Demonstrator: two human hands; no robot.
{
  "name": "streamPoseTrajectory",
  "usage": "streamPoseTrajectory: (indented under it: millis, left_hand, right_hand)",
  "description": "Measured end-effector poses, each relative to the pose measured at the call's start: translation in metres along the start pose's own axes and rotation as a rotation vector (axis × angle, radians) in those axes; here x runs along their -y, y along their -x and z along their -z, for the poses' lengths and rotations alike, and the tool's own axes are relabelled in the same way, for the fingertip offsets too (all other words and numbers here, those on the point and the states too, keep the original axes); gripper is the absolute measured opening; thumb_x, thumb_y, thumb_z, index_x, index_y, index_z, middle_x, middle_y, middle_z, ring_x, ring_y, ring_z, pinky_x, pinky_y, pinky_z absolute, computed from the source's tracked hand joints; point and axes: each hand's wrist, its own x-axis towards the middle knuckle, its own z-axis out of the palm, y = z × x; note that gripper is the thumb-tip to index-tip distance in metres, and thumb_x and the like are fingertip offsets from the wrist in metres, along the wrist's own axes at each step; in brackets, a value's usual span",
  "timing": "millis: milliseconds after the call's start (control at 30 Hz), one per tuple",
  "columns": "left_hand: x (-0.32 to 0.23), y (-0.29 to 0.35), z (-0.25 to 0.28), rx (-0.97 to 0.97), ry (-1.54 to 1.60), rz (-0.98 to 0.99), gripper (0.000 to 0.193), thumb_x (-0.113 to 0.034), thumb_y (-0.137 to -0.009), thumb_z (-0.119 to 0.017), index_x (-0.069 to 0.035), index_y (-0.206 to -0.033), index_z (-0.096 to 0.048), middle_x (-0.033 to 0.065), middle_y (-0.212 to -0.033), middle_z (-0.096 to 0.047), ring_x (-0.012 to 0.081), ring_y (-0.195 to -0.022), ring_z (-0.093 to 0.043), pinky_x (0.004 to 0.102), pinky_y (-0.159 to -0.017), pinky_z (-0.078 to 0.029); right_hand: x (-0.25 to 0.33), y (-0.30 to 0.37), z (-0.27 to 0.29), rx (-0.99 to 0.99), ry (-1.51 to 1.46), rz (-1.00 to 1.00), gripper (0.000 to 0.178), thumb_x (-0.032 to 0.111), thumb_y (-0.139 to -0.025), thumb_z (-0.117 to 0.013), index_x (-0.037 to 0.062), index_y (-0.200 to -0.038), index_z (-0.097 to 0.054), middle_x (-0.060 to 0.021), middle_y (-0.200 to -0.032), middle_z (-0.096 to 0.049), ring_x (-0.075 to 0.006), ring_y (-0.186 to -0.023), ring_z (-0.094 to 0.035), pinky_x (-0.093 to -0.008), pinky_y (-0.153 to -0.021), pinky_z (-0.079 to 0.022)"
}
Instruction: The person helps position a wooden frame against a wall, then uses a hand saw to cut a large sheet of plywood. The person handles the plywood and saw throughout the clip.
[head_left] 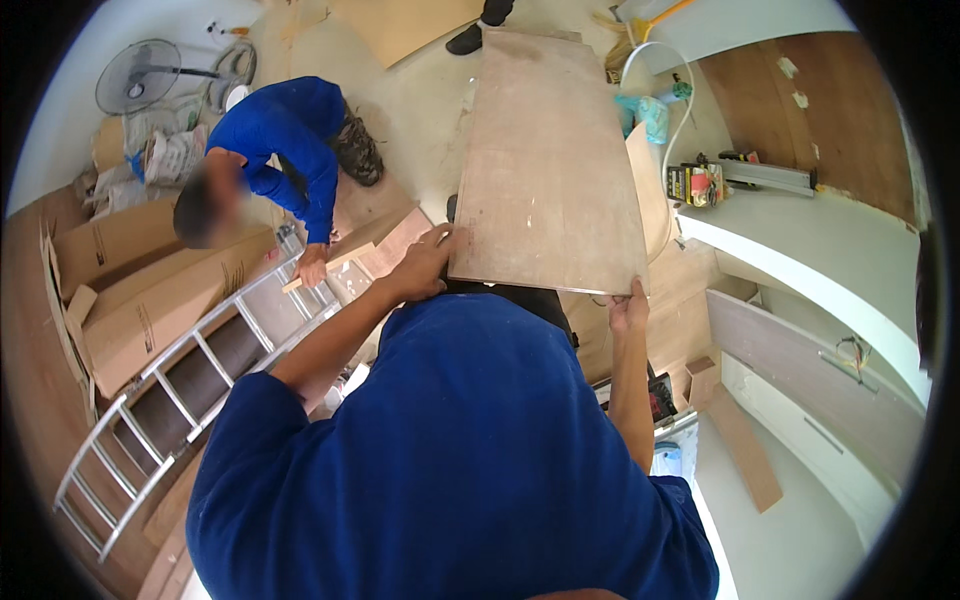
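Note:
A long plywood board [550, 160] stretches away from my body, its near edge at about waist height. My left hand [428, 265] is closed on the board's near left corner. At the near right corner, my right hand [628, 308] pinches the edge, fingers partly hidden by the board. The board's face is pale brown with a few light specks.
To the left, a co-worker [280, 140] in blue bends over, one hand near an aluminium ladder [205, 350] and a wood strip. Cardboard boxes [175, 290] and a fan [138, 76] lie beyond. Another person's shoe [464, 41] is by the board's far end. A white curved counter [800, 270] stands right.

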Motion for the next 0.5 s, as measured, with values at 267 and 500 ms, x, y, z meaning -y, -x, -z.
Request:
streamPoseTrajectory:
  millis: [267, 500]
  left_hand:
    - [0.02, -0.01, -0.089, -0.143, 1.166, 0.766, 0.054, -0.037, -0.101, -0.065, -0.005, -0.143, -0.053, 0.0101, -0.124, -0.065, 0.0247, -0.111, -0.063, 0.0404, -0.093, -0.051]
    - [0.007, -0.053, -0.139, -0.422, 1.232, 1.02, 0.035, -0.021, -0.101, -0.061, 0.008, -0.12, -0.067, 0.0158, -0.103, -0.072, 0.0268, -0.081, -0.07, 0.0442, -0.066, -0.058]
  right_hand:
    - [-0.009, -0.032, 0.021, 0.032, -0.018, -0.142, 0.043, 0.029, -0.111, -0.048, 0.0042, -0.146, -0.046, -0.0185, -0.147, -0.054, -0.0365, -0.133, -0.055, -0.0628, -0.11, -0.047]
    - [0.018, -0.036, 0.036, 0.153, -0.06, -0.203, 0.049, 0.03, -0.106, -0.06, 0.007, -0.146, -0.046, -0.0155, -0.147, -0.052, -0.0353, -0.136, -0.052, -0.0604, -0.112, -0.044]
